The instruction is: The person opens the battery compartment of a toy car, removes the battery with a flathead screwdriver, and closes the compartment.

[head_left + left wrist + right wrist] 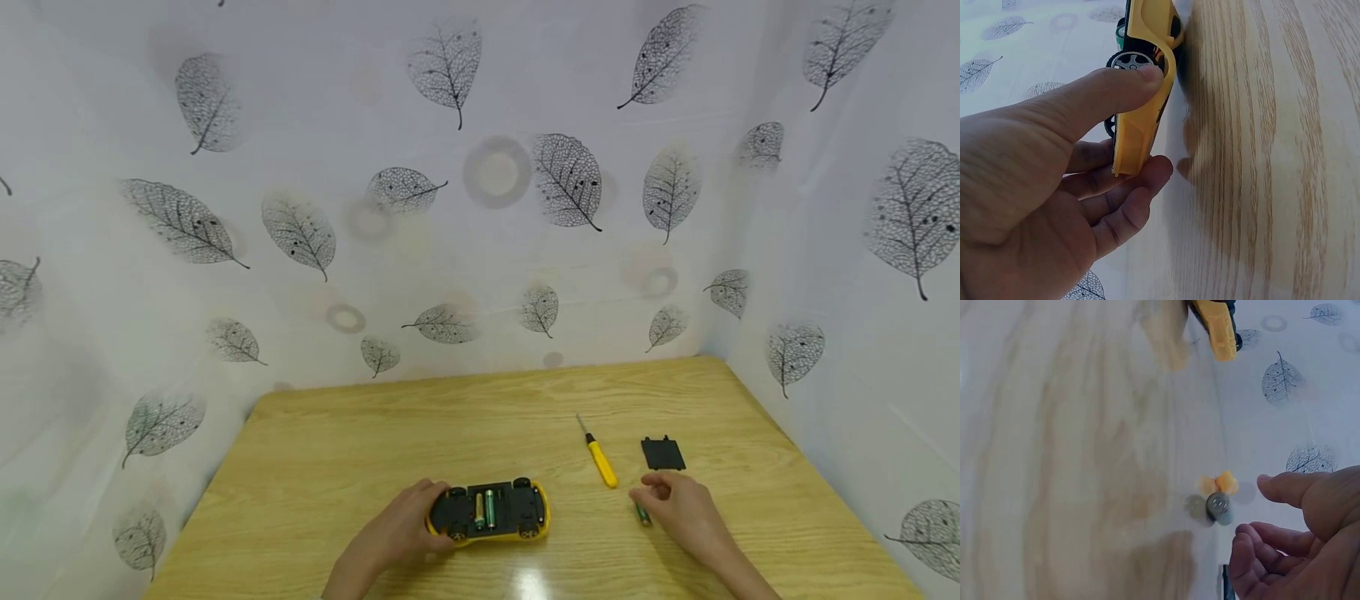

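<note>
An upside-down yellow toy car (489,510) lies on the table with its black underside up. Two batteries (485,509) sit side by side in the recess of that underside. My left hand (408,521) grips the car's left end; in the left wrist view the thumb presses by a wheel (1130,60) and the fingers are under the body. A loose battery (643,514) lies on the tabletop at the right. Close beside it is my right hand (686,508), its fingers loosely bent, with a gap between thumb and fingertips and the battery (1218,506) in the right wrist view.
A yellow-handled screwdriver (602,462) lies between the car and the right hand, its tip toward the back. Beyond the right hand is a black battery cover (663,453). Leaf-printed sheeting (480,250) surrounds the wooden table (360,442) at the back and sides.
</note>
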Tool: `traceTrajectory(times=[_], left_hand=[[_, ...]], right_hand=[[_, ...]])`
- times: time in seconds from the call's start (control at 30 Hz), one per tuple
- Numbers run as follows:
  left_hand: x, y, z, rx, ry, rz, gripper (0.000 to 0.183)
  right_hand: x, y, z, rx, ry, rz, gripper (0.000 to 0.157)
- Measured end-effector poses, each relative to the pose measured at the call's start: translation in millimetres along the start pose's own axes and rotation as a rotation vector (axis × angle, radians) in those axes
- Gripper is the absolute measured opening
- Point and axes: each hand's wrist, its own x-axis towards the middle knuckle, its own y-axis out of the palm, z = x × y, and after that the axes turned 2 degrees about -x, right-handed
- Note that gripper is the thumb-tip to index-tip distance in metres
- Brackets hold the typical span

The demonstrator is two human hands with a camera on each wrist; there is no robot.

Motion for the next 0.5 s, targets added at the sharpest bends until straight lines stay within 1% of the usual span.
traceTrajectory(times=[0.1, 0.33, 0.43, 0.5], left_hand=[[-0.7, 0.2, 0.4, -0.002, -0.002, 0.001, 0.066], [-0.6, -0.4, 0.7, -0.020, -0.003, 0.005, 0.068], [-0.4, -0.5, 0.4, -0.019, -0.005, 0.004, 0.068], [-0.2, -0.4, 0.1, -0.014, -0.009, 0.000, 0.068]], right_hand=[[-1.5, 0.7, 7.7, 0.027, -0.032, -0.032, 0.041], [-3.6, 7.9, 33.8, 0.131, -0.187, -0.111, 0.034], [-3.5, 13.1, 44.1, 0.156, -0.226, -0.128, 0.029], [-2.5, 17.3, 49.8, 0.173, -0.255, -0.122, 0.028]])
